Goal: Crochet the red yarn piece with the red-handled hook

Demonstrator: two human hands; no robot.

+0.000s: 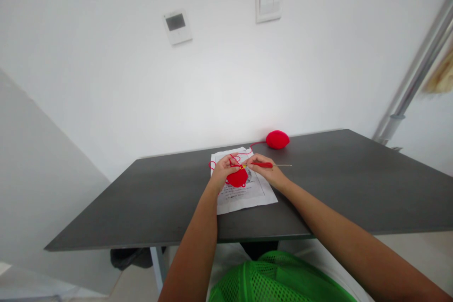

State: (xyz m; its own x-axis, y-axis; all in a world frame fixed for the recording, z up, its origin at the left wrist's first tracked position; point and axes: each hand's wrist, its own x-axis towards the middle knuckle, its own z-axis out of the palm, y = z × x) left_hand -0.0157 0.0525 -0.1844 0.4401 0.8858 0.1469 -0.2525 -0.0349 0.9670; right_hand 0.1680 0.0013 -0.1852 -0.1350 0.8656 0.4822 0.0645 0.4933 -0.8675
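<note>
A round red crocheted piece [237,178] hangs from my left hand [224,168], whose fingers are closed on its upper edge, with red yarn looped around them. My right hand [265,168] pinches a crochet hook [264,164] with a red handle; its thin metal end points right. The hook's other tip meets the piece beside a small yellow loop [242,167] between my hands. Beneath both hands lies a printed white sheet [244,203]. From a red yarn ball [278,139] behind my right hand, a strand runs left to the sheet.
The dark table [159,203] reaches the white wall, which bears a thermostat [178,27] and a switch panel [269,3]. A grey pipe [421,71] stands at the right. A black bag [132,258] lies under the table at left. Green mesh [272,278] covers my lap.
</note>
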